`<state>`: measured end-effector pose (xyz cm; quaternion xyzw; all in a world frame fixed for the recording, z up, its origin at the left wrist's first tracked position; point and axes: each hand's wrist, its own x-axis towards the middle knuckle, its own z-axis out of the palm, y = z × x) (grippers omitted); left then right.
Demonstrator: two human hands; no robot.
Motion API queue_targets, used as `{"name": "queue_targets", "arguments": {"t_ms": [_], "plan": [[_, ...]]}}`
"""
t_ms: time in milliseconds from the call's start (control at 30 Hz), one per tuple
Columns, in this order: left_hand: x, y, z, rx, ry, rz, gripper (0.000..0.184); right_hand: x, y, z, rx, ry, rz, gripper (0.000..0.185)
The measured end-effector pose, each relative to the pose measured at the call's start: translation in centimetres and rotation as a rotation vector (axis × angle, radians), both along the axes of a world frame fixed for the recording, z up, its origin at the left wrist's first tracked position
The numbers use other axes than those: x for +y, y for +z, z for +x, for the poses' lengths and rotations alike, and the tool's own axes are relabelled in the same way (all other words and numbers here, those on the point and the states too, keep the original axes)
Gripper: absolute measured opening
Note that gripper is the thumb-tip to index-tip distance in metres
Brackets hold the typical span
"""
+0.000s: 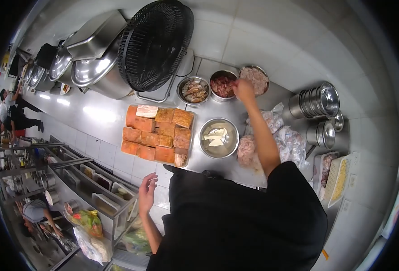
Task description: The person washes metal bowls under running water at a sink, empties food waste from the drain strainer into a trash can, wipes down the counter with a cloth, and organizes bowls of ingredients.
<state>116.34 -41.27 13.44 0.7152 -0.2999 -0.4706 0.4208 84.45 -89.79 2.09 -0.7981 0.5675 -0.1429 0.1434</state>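
Observation:
My right hand (243, 89) reaches over the steel counter to the right rim of a steel bowl of red sliced meat (222, 86). Its fingers look bunched together, and whatever is in them is hidden. Right beside it stands a bowl of pale pink meat (254, 79). To the left is a bowl of shrimp-like pieces (194, 91). Nearer me, a steel bowl (230, 149) holds a few pale strips (216, 137). My left hand (148, 193) hangs off the counter's front edge, fingers loosely extended and holding nothing.
A tray of orange-brown blocks (156, 135) lies left of centre. Behind it stand a black fan (156, 45) and large steel pots (95, 70). On the right are bagged meat (289, 142), stacked steel bowls (316, 101) and a cream basket (338, 180). Other people work far left.

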Motion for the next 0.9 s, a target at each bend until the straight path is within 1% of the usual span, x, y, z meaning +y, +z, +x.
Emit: {"name": "queue_targets", "arguments": {"t_ms": [33, 133, 233, 333, 433, 533, 567, 600, 633, 667, 700, 733, 800, 833, 900], "plan": [[0.1, -0.1, 0.0, 0.003, -0.002, 0.004, 0.03, 0.7, -0.5, -0.5, 0.039, -0.106, 0.013, 0.027], [0.1, -0.4, 0.1, 0.05, 0.026, 0.009, 0.032, 2.0, -1.1, 1.2, -0.209, -0.221, 0.092, 0.02], [0.1, -0.6, -0.1, 0.063, 0.01, -0.013, 0.034, -0.4, -2.7, 2.1, -0.128, -0.031, -0.024, 0.022], [0.4, -0.8, 0.2, 0.057, -0.011, 0.017, 0.035, -3.4, -4.2, 1.5, -0.177, 0.185, 0.338, 0.021], [1.5, -0.9, 0.4, 0.027, 0.04, 0.012, 0.035, -1.9, -2.3, 0.4, -0.32, 0.195, 0.259, 0.02], [3.3, -1.3, 0.5, 0.034, 0.146, 0.033, 0.036, 1.6, 0.8, 0.5, -0.027, -0.24, 0.07, 0.019], [3.9, -1.3, 0.5, 0.032, 0.17, 0.049, 0.038, 1.3, -1.3, 0.1, -0.067, -0.304, 0.09, 0.017], [4.4, -1.4, 0.6, 0.04, 0.192, 0.047, 0.038, 0.9, -5.4, -0.9, -0.106, -0.371, 0.111, 0.016], [4.9, -1.5, 0.5, 0.05, 0.212, 0.049, 0.039, 0.8, -7.8, -1.8, -0.142, -0.442, 0.135, 0.016], [5.2, -1.6, 0.5, 0.06, 0.232, 0.047, 0.04, 0.9, -8.1, -1.1, -0.492, -0.588, 0.334, 0.014], [5.4, -1.7, 0.4, 0.068, 0.253, 0.05, 0.033, 1.2, -8.5, 0.5, -0.848, -0.724, 0.532, 0.014], [5.7, -1.8, 0.4, 0.057, 0.243, 0.053, 0.033, 1.4, -8.7, 1.6, -1.21, -0.85, 0.734, 0.016], [6.4, -2.0, 0.6, 0.027, 0.23, 0.054, 0.034, 0.4, -11.5, 1.4, -1.531, -0.837, 0.878, 0.012], [6.9, -2.3, 0.8, 0.033, 0.242, 0.05, 0.035, -0.4, -12.5, 1.3, -1.689, -0.817, 0.955, 0.014], [8.0, -2.7, 1.1, 0.04, 0.271, 0.046, 0.035, -1.4, -11.9, 2.2, -1.734, -0.868, 0.931, 0.018]]}}
